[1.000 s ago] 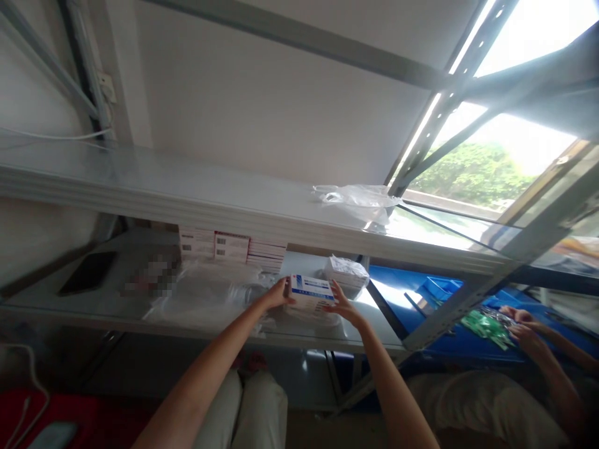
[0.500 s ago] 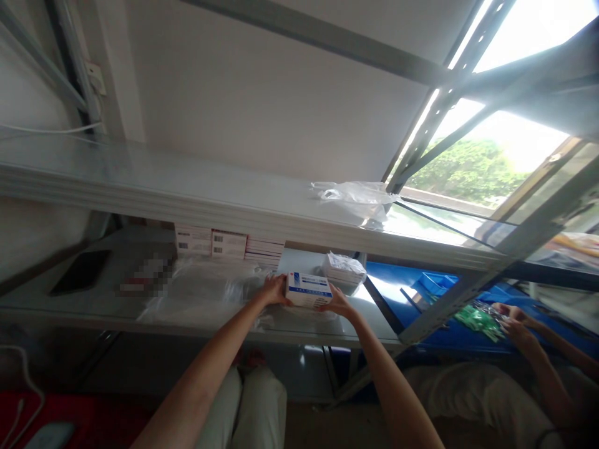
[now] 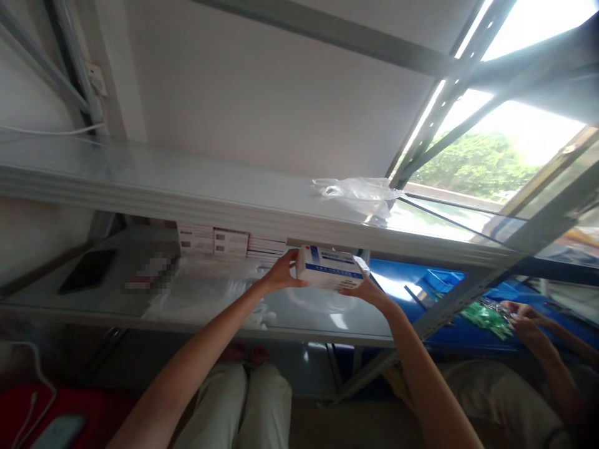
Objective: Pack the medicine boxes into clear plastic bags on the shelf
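Note:
A white and blue cardboard box [image 3: 327, 267] is held between my two hands above the lower shelf [image 3: 299, 312]. My left hand [image 3: 283, 273] grips its left end, with the thumb at the lower edge. My right hand [image 3: 367, 290] is closed on the lower right corner. The printed face is turned toward me and the box tilts slightly down to the right. Behind it a plastic-wrapped white pack [image 3: 364, 264] is mostly hidden. To the left of my hands lie clear plastic bags [image 3: 201, 280].
White cartons [image 3: 196, 240] stand under the upper shelf [image 3: 187, 174], which carries a clear bag [image 3: 358, 193]. A dark flat object [image 3: 88, 271] lies left. At right, past a metal post [image 3: 449, 312], another person's hands [image 3: 524, 315] handle small parts over green pieces [image 3: 486, 317].
Both my hands have lifted the box and moved it to the right, in front of the wrapped pack. The box has tilted more.

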{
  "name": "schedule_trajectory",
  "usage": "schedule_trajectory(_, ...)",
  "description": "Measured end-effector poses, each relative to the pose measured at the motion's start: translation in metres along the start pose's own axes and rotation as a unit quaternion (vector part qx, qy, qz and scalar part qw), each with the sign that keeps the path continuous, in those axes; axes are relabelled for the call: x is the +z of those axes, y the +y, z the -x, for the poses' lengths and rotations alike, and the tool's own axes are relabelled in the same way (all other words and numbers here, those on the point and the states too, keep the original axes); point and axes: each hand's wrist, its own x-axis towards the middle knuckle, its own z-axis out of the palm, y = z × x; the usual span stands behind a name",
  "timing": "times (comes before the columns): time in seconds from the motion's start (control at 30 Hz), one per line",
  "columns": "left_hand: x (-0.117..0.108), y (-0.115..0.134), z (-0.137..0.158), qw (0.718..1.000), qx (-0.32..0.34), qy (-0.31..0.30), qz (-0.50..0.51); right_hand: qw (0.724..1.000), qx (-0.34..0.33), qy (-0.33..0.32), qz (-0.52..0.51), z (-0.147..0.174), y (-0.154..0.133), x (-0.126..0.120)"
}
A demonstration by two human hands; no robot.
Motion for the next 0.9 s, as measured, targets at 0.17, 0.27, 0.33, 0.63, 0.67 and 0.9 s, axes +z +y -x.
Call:
schedule_trajectory(0.17, -0.003, 0.011, 0.007, 0.997, -0.047, -0.002, 0.068, 0.996, 0.026, -0.053, -0.072, 0.011, -0.027, 0.004)
schedule_trajectory(0.27, -0.005, 0.008, 0.01, 0.995, -0.072, 0.006, 0.075, 0.992, 0.029, -0.049, -0.109, 0.014, -0.026, 0.013)
schedule_trajectory(0.33, -0.007, 0.003, 0.013, 0.993, -0.073, 0.005, 0.09, 0.99, 0.022, -0.058, -0.129, 0.014, -0.021, 0.02)
schedule_trajectory(0.63, -0.011, -0.028, 0.019, 0.985, -0.115, 0.038, 0.126, 0.986, 0.036, -0.055, -0.152, 0.003, 0.007, 0.045)
schedule_trajectory(0.67, -0.009, -0.032, 0.018, 0.984, -0.117, 0.037, 0.128, 0.986, 0.037, -0.06, -0.152, 0.001, 0.011, 0.044)
schedule_trajectory(0.9, 0.002, -0.052, 0.011, 0.981, -0.123, -0.015, 0.146, 0.982, 0.052, -0.149, -0.099, -0.004, 0.028, 0.028)
